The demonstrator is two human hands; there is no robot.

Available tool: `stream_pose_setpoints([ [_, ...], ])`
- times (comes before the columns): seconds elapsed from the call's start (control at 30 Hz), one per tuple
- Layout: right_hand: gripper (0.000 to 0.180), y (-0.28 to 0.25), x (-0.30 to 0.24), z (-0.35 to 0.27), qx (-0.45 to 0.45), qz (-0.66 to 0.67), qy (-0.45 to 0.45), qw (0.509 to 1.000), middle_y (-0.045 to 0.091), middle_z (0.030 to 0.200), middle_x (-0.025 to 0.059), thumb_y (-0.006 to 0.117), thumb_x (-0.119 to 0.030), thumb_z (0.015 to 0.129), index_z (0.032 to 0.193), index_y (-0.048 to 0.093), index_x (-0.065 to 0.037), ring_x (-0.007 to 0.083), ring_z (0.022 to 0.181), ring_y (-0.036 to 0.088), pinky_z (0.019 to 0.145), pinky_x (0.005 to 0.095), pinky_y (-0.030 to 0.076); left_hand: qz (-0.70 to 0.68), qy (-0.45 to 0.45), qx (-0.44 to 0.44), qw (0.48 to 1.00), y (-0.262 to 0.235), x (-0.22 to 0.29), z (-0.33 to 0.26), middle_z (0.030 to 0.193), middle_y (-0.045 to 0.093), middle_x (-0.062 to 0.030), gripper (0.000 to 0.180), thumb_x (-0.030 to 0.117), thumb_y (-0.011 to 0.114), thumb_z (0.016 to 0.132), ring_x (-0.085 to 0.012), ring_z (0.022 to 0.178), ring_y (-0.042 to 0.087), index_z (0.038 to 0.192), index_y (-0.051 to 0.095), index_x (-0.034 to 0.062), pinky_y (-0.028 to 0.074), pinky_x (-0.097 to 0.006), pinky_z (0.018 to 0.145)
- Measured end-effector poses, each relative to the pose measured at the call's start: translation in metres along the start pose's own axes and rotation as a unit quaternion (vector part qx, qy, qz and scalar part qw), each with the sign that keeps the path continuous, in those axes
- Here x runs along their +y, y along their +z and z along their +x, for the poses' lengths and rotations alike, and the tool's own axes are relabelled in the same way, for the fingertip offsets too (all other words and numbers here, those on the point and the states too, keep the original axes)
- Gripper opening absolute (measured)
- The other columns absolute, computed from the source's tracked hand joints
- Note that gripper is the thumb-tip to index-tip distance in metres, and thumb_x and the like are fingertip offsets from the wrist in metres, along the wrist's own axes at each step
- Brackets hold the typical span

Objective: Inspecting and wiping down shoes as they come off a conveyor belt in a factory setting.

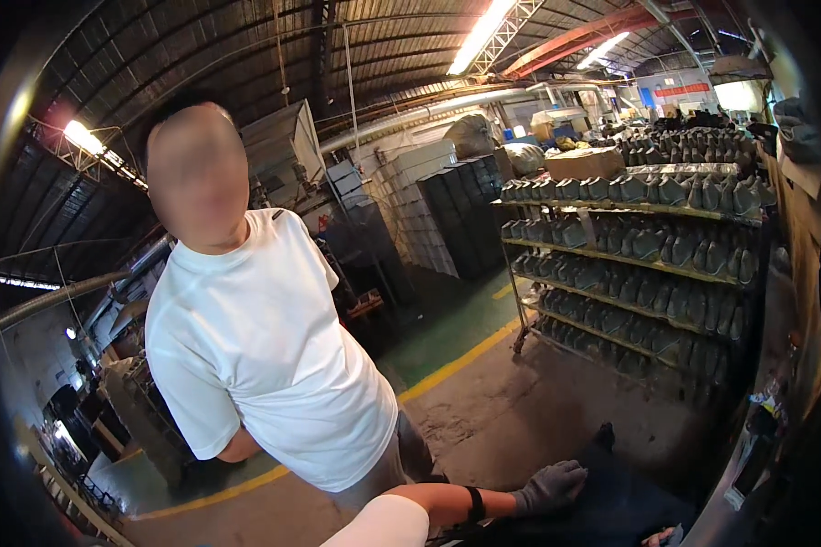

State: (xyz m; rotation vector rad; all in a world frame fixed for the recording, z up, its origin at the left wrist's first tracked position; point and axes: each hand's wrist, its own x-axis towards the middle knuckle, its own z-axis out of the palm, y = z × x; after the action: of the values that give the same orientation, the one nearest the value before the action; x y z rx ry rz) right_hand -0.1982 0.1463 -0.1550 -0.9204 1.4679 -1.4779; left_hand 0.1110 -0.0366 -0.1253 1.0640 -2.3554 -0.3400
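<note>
A grey knit work glove is worn on the left hand (549, 488), whose fingers (570, 472) are seen curled loosely inward and resting on a dark surface (611, 510) at the lower edge of the view; nothing is seen gripped in them. A black band (475, 503) is worn at the wrist, and the bare forearm runs back to a white sleeve (385, 524) at the bottom edge. Only a small part of the right hand (663, 537) is shown at the bottom edge, just beside the same dark surface, and whether its fingers are spread or closed cannot be told. Close to the left of the gloved hand, a person in a white t-shirt (265, 346) and grey shorts is seen standing on the concrete floor (520, 410), which is crossed by a yellow painted line (456, 363). Well beyond the hands, to the right, a wheeled metal rack (629, 260) is stood, its tiers filled with rows of grey shoe lasts (648, 244). A cardboard box (586, 162) is set on top of the rack. Stacks of dark and pale crates (447, 214) are placed farther back, under a corrugated roof with strip lights (483, 32).
</note>
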Motion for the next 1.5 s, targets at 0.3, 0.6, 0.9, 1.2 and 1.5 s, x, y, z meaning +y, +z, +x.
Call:
stream_pose_setpoints([
  [0.3,0.020,0.013,-0.015,0.000,0.022,-0.004,-0.055,0.998,0.065,0.097,0.0072,0.060,-0.007,0.107,0.125,0.055,0.000,0.0140,0.073,0.060,0.071,0.0282,0.054,-0.033,0.037,-0.001,0.999,0.013,-0.025,0.006,0.105,0.058,-0.0156,0.021,0.015,0.066,0.093,-0.0403,0.100,0.063,0.111,0.062,0.0059,0.054,-0.051,0.080],
  [0.6,0.008,0.012,-0.028,-0.007,0.067,-0.064,-0.075,0.993,0.065,0.092,0.0088,0.060,-0.006,0.106,0.111,0.061,0.000,0.0153,0.067,0.060,0.067,0.0298,0.054,-0.071,0.034,-0.012,0.997,0.024,-0.017,0.008,0.103,0.057,-0.0168,0.015,0.012,0.064,0.092,-0.0407,0.095,0.060,0.106,0.060,0.0089,0.052,-0.051,0.079],
  [0.9,0.018,0.012,-0.010,0.005,0.050,0.031,-0.033,0.998,0.065,0.094,0.0073,0.067,-0.005,0.103,0.119,0.060,0.001,0.0119,0.069,0.063,0.065,0.0262,0.055,-0.062,0.013,-0.053,0.997,0.007,-0.024,0.011,0.102,0.060,-0.0149,0.017,0.015,0.067,0.092,-0.0402,0.096,0.063,0.106,0.062,0.0087,0.053,-0.051,0.081],
  [1.2,0.031,-0.011,0.050,0.009,-0.031,0.039,-0.077,0.996,0.067,0.106,0.0084,0.068,-0.009,0.103,0.132,0.057,-0.002,0.0133,0.080,0.063,0.073,0.0296,0.059,-0.069,0.006,-0.042,0.997,0.005,-0.011,0.015,0.104,0.062,-0.0163,0.021,0.016,0.068,0.093,-0.0412,0.097,0.065,0.111,0.063,0.0073,0.055,-0.051,0.080],
  [1.5,0.023,0.000,0.016,0.005,-0.020,0.044,-0.054,0.997,0.068,0.105,0.0115,0.063,-0.002,0.103,0.124,0.058,0.001,0.0164,0.086,0.064,0.075,0.0294,0.061,-0.052,0.025,-0.024,0.998,0.003,-0.014,0.012,0.106,0.061,-0.0160,0.022,0.015,0.068,0.091,-0.0410,0.099,0.063,0.111,0.063,0.0076,0.054,-0.051,0.081],
])
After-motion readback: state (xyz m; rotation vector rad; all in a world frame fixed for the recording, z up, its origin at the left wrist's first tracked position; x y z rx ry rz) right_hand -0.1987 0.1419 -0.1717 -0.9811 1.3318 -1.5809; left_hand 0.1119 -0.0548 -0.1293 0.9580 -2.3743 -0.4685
